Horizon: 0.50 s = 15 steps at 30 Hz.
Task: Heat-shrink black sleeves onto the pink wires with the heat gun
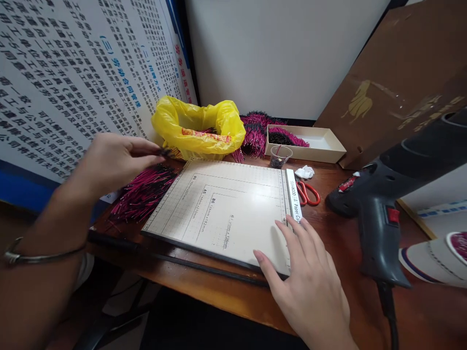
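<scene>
Pinching a small dark bundle (166,151) between thumb and forefinger, the left hand (116,163) hangs beside the yellow bag (164,119), above a pile of pink-and-black wires (146,194). Its grip is together on the bundle, which is probably a few wire ends, though blur hides the detail. The right hand (310,277) has its grip apart, fingers spread over the near right corner of the paper cutter (251,194) lying on the worktop (345,257). Printed outlines on the board read "B5", "A5 148mm x 210mm" and "B6 128mm x 182mm"; its white rail (293,187) bears "Paper Cut", the rest covered by fingers. Red-handled scissors (318,197) lie just right of the rail, near a clear cup (280,156) and a shallow box (310,153) of wires. A heat gun (379,238) stands farther right. On the left, a poster (91,73) carries Chinese headings, including "劳动合同管理" in blue.
</scene>
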Tool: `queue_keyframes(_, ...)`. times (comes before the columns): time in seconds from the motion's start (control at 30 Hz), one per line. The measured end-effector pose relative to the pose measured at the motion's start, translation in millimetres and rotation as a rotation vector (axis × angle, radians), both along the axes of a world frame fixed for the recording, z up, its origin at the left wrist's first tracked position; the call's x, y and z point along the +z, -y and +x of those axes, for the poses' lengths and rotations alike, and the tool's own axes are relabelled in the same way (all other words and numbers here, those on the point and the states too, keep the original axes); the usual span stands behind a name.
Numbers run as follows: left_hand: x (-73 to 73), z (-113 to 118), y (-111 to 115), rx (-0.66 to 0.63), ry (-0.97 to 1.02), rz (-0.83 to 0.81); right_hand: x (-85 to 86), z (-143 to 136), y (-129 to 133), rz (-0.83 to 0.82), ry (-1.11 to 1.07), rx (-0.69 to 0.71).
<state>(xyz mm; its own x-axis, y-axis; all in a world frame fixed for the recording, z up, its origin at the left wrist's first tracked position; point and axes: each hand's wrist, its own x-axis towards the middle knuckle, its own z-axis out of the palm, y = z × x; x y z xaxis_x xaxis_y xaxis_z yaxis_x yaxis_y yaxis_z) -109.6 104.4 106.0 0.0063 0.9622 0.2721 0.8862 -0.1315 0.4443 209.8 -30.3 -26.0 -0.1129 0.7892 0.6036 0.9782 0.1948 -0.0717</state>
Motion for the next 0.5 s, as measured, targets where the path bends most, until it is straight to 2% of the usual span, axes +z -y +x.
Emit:
queue_keyframes(0.07,-3.7,34.2,7.0,-0.248,0.006,-0.006,0.3,-0.6,0.0,0.005,-0.009,-0.017)
queue_keyframes(0.13,-14.7,72.4,10.5,-0.549,-0.018,-0.043,0.1,-1.1,0.0,0.013,-0.023,-0.040)
queue_keyframes(0.2,-29.7,109.2,12.1,-0.703,-0.135,-0.103,-0.6,-1.6,0.2,0.017,-0.041,-0.059)
queue_keyframes(0.27,-43.8,138.9,13.4,-0.761,-0.270,-0.153,-1.5,-1.9,0.5,0.018,-0.057,-0.069)
queue_keyframes(0.33,-53.8,157.1,15.4,-0.773,-0.296,-0.157,-2.3,-2.2,0.9,0.014,-0.065,-0.075)
queue_keyframes(0.4,-59.0,162.8,18.0,-0.779,-0.287,-0.154,-2.4,-2.4,1.3,0.010,-0.065,-0.080)
queue_keyframes(0.5,-62.0,154.1,21.9,-0.792,-0.240,-0.140,-1.4,-3.0,1.8,-0.004,-0.063,-0.084)
